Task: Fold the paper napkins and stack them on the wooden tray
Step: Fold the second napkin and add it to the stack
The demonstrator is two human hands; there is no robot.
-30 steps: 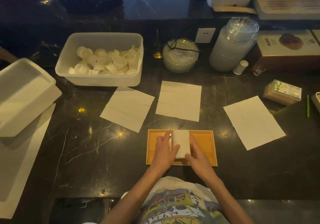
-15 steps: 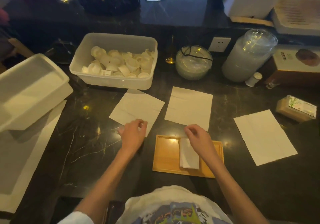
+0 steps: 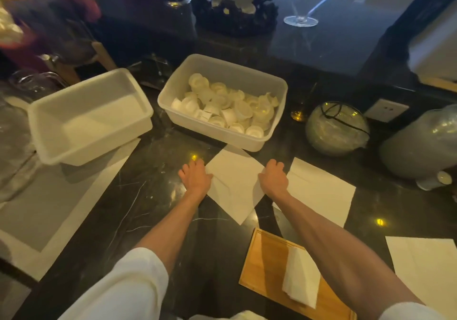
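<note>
Left hand (image 3: 195,179): resting on the left corner of the flat napkin (image 3: 233,183), fingers curled and pressing; not possible to tell whether pinching the edge.
Right hand (image 3: 273,179): bearing on the napkin's right corner, fingers bent under; grip likewise not possible to tell.
Task items: flat napkin lying skewed on the bench (image 3: 148,210), beyond the wooden tray (image 3: 264,265); folded napkin (image 3: 300,279) lying on the tray; second sheet (image 3: 321,191) and third sheet (image 3: 425,267) waiting unfolded.
Risks: thin sheet tearing or creasing off-line under uneven pull; sheet sliding on the glossy bench; right forearm passing over the tray, likely disturbing the folded piece; far corner lying just beside the plastic tub (image 3: 269,141), possibly snagging.
Materials: soft matte white paper, rectangular, pre-creased; smooth bamboo-toned tray, raised rim; dark veined polished stone; translucent tub, rounded corners.
</note>
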